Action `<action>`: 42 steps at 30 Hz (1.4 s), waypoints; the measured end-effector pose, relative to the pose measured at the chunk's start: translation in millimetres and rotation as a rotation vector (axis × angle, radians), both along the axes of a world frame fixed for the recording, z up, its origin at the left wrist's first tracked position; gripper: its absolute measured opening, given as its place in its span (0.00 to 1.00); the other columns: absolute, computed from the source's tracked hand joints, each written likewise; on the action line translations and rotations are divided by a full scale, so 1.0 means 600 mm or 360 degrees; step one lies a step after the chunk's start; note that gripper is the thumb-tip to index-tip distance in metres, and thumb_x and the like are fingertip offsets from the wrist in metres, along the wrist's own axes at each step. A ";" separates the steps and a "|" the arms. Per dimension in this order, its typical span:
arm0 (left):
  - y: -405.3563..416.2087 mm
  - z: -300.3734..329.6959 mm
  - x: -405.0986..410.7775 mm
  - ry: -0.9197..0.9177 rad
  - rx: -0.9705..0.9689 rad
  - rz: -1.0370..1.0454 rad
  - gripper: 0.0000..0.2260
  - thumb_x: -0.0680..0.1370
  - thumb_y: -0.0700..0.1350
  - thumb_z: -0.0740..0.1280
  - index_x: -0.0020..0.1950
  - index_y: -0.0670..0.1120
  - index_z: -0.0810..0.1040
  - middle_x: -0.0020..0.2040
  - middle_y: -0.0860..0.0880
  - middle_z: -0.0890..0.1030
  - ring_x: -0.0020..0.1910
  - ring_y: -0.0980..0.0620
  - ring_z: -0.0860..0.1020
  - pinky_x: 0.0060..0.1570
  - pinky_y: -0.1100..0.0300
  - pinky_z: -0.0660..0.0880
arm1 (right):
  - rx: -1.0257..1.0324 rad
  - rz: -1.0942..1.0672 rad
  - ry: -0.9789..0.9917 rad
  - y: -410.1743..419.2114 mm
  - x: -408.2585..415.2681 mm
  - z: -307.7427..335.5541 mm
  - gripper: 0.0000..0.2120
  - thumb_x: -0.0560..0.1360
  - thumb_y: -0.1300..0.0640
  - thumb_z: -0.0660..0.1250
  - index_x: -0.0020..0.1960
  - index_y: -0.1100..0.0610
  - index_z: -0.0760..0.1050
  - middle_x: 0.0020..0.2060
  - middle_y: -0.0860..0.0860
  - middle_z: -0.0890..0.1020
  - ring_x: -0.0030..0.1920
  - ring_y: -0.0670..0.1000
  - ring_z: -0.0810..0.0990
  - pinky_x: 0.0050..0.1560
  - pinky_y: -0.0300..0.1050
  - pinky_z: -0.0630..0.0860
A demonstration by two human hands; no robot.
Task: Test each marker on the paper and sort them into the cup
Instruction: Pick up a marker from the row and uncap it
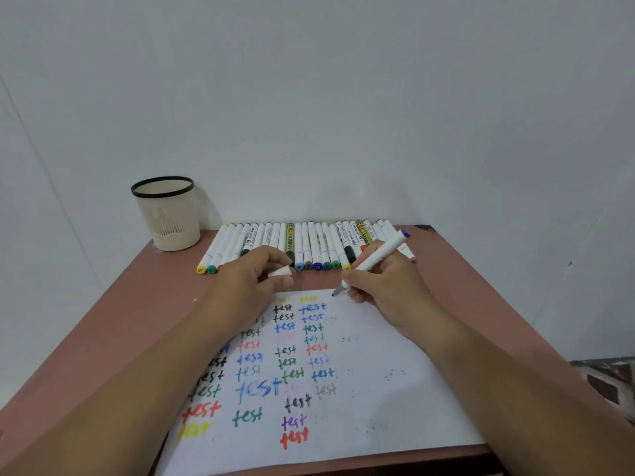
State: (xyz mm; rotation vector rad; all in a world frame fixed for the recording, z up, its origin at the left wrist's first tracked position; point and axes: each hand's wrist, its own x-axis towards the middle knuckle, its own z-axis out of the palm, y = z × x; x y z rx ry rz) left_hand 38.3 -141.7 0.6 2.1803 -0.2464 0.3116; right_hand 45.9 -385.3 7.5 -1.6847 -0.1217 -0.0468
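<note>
Marker (378, 255) in right hand (385, 286), tilted, tip down-left toward paper (395, 389).

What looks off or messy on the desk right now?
Little stands out. The white paper sheet carries faint ink specks on its right side, beside the "test" words. The beige slotted cup stands upright, and the row of white markers lies tidy.

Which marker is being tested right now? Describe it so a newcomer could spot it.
Start at the white paper sheet on the reddish-brown table. At its top edge, the right hand grips a white purple-ended marker; unlike the row behind, it is uncapped and tilted.
</note>
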 end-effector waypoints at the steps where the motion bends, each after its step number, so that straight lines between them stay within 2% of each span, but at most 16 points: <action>1: 0.000 -0.001 0.000 -0.0007 0.0021 -0.0010 0.09 0.77 0.47 0.73 0.52 0.60 0.78 0.49 0.61 0.82 0.50 0.66 0.78 0.46 0.69 0.71 | -0.0020 0.0014 0.0000 0.000 0.000 0.000 0.09 0.74 0.68 0.75 0.44 0.59 0.76 0.41 0.65 0.85 0.36 0.55 0.82 0.42 0.50 0.81; 5: 0.003 -0.005 0.001 -0.0032 0.0074 -0.0042 0.07 0.77 0.49 0.73 0.50 0.60 0.80 0.48 0.62 0.82 0.46 0.64 0.78 0.43 0.67 0.72 | 0.0014 0.0017 -0.0022 0.000 0.000 -0.001 0.08 0.75 0.67 0.74 0.44 0.60 0.76 0.39 0.61 0.85 0.35 0.56 0.81 0.41 0.52 0.80; 8: 0.002 -0.005 0.000 -0.0033 0.0053 -0.0054 0.06 0.76 0.49 0.73 0.50 0.60 0.81 0.47 0.61 0.83 0.45 0.65 0.78 0.41 0.71 0.70 | -0.0033 0.0010 -0.0030 0.003 -0.002 -0.001 0.08 0.75 0.67 0.75 0.44 0.60 0.76 0.40 0.63 0.85 0.35 0.55 0.82 0.41 0.51 0.82; 11: 0.000 -0.004 -0.001 -0.0066 0.0030 -0.0066 0.07 0.76 0.48 0.73 0.49 0.60 0.80 0.48 0.62 0.82 0.44 0.67 0.77 0.39 0.75 0.69 | -0.0040 -0.0044 -0.0053 0.003 0.000 -0.001 0.08 0.76 0.67 0.74 0.44 0.59 0.75 0.38 0.61 0.85 0.33 0.53 0.81 0.38 0.48 0.80; 14: 0.000 -0.003 -0.002 -0.0087 0.0025 -0.0043 0.08 0.76 0.47 0.73 0.49 0.61 0.79 0.48 0.63 0.82 0.45 0.67 0.78 0.41 0.73 0.69 | -0.0053 -0.0052 -0.0067 0.002 0.001 -0.003 0.09 0.76 0.67 0.73 0.43 0.58 0.75 0.39 0.62 0.85 0.33 0.52 0.80 0.38 0.48 0.78; 19: 0.001 -0.005 0.001 -0.0060 0.0029 0.0028 0.15 0.75 0.48 0.75 0.57 0.62 0.78 0.49 0.62 0.81 0.47 0.63 0.78 0.46 0.69 0.72 | -0.0067 -0.0067 -0.0075 0.000 0.004 -0.005 0.09 0.76 0.66 0.73 0.43 0.58 0.75 0.35 0.57 0.84 0.33 0.52 0.80 0.38 0.48 0.78; 24: 0.004 -0.010 0.002 -0.0077 0.0084 0.0016 0.13 0.76 0.45 0.74 0.56 0.61 0.79 0.48 0.61 0.81 0.47 0.62 0.79 0.46 0.68 0.72 | -0.0104 -0.0043 -0.0034 0.002 0.002 -0.002 0.09 0.75 0.67 0.74 0.43 0.58 0.75 0.34 0.55 0.82 0.32 0.51 0.79 0.36 0.45 0.78; 30: 0.003 -0.010 0.002 -0.0128 0.0144 0.0000 0.11 0.76 0.46 0.74 0.55 0.60 0.80 0.49 0.62 0.81 0.47 0.64 0.78 0.43 0.72 0.70 | -0.0073 -0.0152 -0.0060 -0.001 0.003 -0.005 0.09 0.76 0.65 0.74 0.43 0.57 0.74 0.37 0.58 0.84 0.32 0.51 0.79 0.36 0.47 0.76; 36: 0.004 -0.011 0.002 -0.0243 0.0201 -0.0044 0.11 0.74 0.47 0.76 0.53 0.60 0.81 0.43 0.59 0.80 0.42 0.65 0.76 0.39 0.74 0.70 | -0.0120 -0.0110 -0.0056 0.000 0.003 -0.005 0.09 0.74 0.66 0.73 0.43 0.56 0.74 0.35 0.55 0.81 0.32 0.51 0.78 0.35 0.45 0.75; 42: 0.004 -0.010 0.000 -0.0195 0.0134 -0.0044 0.10 0.73 0.48 0.77 0.48 0.61 0.81 0.40 0.59 0.82 0.38 0.61 0.77 0.37 0.71 0.72 | -0.0114 -0.0197 -0.0087 0.001 0.005 -0.006 0.08 0.75 0.63 0.73 0.44 0.56 0.74 0.36 0.55 0.85 0.33 0.50 0.80 0.38 0.48 0.77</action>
